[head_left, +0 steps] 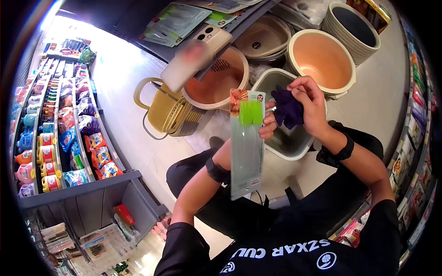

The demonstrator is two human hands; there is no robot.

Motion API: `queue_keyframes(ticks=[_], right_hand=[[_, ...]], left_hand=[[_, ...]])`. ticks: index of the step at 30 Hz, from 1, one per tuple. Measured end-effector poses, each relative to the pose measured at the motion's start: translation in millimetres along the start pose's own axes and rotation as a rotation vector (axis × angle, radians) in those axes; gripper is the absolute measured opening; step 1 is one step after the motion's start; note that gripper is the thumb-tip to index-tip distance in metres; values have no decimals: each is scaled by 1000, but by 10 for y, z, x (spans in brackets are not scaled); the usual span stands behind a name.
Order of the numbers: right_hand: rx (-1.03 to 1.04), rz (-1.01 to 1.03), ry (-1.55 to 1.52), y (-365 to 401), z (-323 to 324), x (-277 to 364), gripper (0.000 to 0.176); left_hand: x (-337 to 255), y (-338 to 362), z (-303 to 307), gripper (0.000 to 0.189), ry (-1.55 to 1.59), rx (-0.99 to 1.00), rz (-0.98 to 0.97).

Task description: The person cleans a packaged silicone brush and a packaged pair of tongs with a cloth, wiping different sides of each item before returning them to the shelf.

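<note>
My left hand (268, 125) is closed on the edge of a tall blister pack (247, 152). Inside the pack is a clear-handled brush with a bright green head (250, 112), and a food picture is printed at its top corner. My right hand (309, 102) pinches a crumpled dark purple cloth (288, 108), held up just beside the pack. Part of the left fingers is hidden behind the pack and cloth. Below both hands stands a grey-green rectangular bin (282, 154).
More packs (177, 23) lie on a dark shelf above, with a phone (195, 57) at its edge. Around stand yellow baskets (168, 110), an orange-lined bucket (322, 60), a brown-lined basin (221, 78) and stacked tubs (352, 32). Detergent shelves (60, 138) line the left.
</note>
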State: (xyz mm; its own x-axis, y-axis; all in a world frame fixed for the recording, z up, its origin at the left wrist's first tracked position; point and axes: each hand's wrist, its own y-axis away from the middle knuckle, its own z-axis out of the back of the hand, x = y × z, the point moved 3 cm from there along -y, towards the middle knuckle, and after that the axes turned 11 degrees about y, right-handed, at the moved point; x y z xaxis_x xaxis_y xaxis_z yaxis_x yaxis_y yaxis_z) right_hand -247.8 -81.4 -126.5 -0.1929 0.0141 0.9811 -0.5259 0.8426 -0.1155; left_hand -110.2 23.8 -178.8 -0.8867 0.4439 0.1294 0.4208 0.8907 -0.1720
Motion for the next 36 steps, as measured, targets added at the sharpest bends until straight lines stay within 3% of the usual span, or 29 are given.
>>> queue_keyframes(ticks=[6,9,12,15,17,19,20,25,28,30,31,32,35,36], right_hand=[[-109,80,38,2,44,58,12],[-93,82,70,39,1,177,12],[-45,216,257,136,-142,277,13],[195,507,383,250,-281,343,20],[297,625,435,325,-407,385,24],[357,630,481,360,-467,372,31],[365,631,500,373,-483,374,33],[385,755,677,423,-522,236,36],[352,676,737,379,-520,178,35],[317,652,776,350,-533,156,33],[299,640,796,334,-537,144,33],[283,615,783,315,-535,120,32],[222,564,773,226,-503,71,32],[196,562,786,188,-487,71,31]], left_hand=[[-25,145,318,37,79,-95,-45],[139,213,299,28,191,-236,-65],[343,244,189,24,181,-345,-95],[409,227,185,19,-335,-551,-122],[427,222,199,19,-468,-683,-201],[548,49,83,24,-375,-572,-545],[538,15,17,25,-336,-558,-593],[440,30,-124,27,-179,-747,-521],[439,53,-140,28,-51,-858,-515],[436,61,-52,29,-33,-864,-531],[412,55,-19,30,-116,-754,-521],[400,40,24,36,-251,-751,-581],[419,-9,-331,45,-128,-834,-494],[392,-37,-358,72,-322,-851,-472]])
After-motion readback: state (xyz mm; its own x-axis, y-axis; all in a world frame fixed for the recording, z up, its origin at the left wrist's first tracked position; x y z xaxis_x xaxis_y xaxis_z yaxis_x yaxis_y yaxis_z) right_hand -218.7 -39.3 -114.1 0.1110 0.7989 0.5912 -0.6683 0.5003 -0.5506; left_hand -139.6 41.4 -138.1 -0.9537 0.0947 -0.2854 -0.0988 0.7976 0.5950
